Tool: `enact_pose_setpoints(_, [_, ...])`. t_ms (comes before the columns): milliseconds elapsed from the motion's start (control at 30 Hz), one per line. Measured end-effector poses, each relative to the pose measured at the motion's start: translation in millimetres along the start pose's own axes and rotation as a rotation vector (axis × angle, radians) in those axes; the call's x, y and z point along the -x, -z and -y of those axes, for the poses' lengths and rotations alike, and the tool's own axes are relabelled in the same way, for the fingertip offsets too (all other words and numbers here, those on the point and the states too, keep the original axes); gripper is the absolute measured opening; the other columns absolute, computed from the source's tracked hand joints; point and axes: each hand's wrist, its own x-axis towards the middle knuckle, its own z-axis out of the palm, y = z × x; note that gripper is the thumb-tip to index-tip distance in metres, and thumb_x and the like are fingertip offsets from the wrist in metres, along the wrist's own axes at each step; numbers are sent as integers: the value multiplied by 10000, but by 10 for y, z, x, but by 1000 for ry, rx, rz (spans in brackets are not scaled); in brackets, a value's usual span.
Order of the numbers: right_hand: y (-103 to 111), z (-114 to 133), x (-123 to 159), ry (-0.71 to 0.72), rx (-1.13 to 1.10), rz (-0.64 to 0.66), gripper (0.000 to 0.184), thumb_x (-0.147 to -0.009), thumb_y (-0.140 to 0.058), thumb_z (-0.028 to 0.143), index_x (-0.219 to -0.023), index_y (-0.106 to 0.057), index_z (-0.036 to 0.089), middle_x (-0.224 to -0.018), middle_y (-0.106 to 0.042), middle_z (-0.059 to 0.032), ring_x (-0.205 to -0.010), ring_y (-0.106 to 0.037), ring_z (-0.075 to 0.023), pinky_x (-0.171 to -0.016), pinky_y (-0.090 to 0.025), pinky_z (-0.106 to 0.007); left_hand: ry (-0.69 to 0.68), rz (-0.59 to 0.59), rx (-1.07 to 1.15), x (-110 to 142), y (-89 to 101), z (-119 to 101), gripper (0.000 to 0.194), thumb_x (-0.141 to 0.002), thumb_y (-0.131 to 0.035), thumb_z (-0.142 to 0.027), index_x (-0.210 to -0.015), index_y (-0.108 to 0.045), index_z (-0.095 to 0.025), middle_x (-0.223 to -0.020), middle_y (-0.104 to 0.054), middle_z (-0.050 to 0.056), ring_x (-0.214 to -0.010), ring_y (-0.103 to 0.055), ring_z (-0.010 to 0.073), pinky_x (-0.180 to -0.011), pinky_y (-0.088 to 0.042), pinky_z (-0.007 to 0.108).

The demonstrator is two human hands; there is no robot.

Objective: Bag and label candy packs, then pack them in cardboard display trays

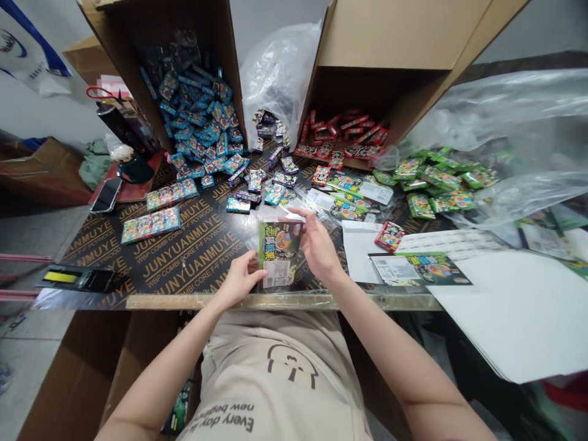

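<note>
I hold a printed packet (278,252) upright just above the table's front edge; it is green and black with a white label low on it. My left hand (241,279) grips its lower left corner. My right hand (316,245) holds its right side, fingers reaching over the top. Small blue packs (202,125) spill from a tipped carton at the back left. Red packs (342,138) lie in a second carton at the back right. Green packs (434,177) lie on clear plastic to the right.
The table (184,257) is dark printed plywood. A phone (106,195) and a dark mug (133,166) stand at the far left, a black and yellow tool (76,278) at the left front. White sheets (514,306) and a flat printed packet (420,268) lie to the right.
</note>
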Motion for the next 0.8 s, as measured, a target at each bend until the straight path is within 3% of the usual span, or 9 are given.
enact_pose_setpoints(100, [-187,139,17,-18,-102,-196,484,-858,-430,648,-917,-670,232,-909,-703,-57,-877,-658,-212,-788,-534,-358,-31,-132,274,-7,-222,-154,560,-708,-749,-411,-1188,-592,-171,-1147,-691,90,-1073,-639,236,-970,-468,366])
enact_pose_setpoints(233, [-372,204,137,-55,-207,-221,382,-833,-486,533,-783,-684,210,-791,-717,-52,-819,-667,-214,-821,-522,-361,47,-247,614,-62,-395,-456,533,-782,-568,-619,-997,-671,-142,-1019,-729,88,-1081,-640,259,-951,-475,366])
enact_pose_setpoints(367, [-387,184,206,-43,-300,-241,362,-826,-470,465,-742,-704,201,-746,-722,-52,-802,-675,-212,-820,-517,-357,149,-299,667,-119,-338,-566,342,-697,-666,-461,-810,-695,-139,-821,-743,56,-970,-679,251,-899,-496,350])
enact_pose_setpoints(467, [-320,165,186,-69,-296,-200,180,-737,-579,349,-710,-687,207,-731,-723,-36,-741,-676,-199,-783,-523,-347,87,-251,538,-108,-247,-586,237,-668,-656,-324,-796,-724,-138,-834,-747,51,-905,-687,218,-860,-505,324])
enact_pose_setpoints(567, [-216,182,151,-90,-323,-161,116,-709,-661,306,-784,-659,217,-746,-730,-10,-700,-684,-178,-727,-532,-328,-134,-259,269,-33,-183,-644,214,-666,-688,-219,-865,-754,-179,-877,-751,34,-827,-690,181,-814,-517,304])
enact_pose_setpoints(700, [-46,221,155,68,-140,-100,122,-721,-738,295,-806,-707,213,-833,-748,-23,-763,-701,-170,-725,-546,-302,-444,-302,-164,95,-149,-721,120,-695,-751,-209,-812,-778,-213,-900,-757,49,-871,-692,189,-843,-527,312])
enact_pose_setpoints(800, [57,239,195,182,-7,-12,99,-739,-740,304,-800,-757,228,-880,-760,-39,-841,-707,-195,-758,-568,-327,-449,-319,-235,117,-122,-752,59,-711,-758,-240,-759,-777,-211,-847,-761,49,-812,-702,184,-802,-555,309])
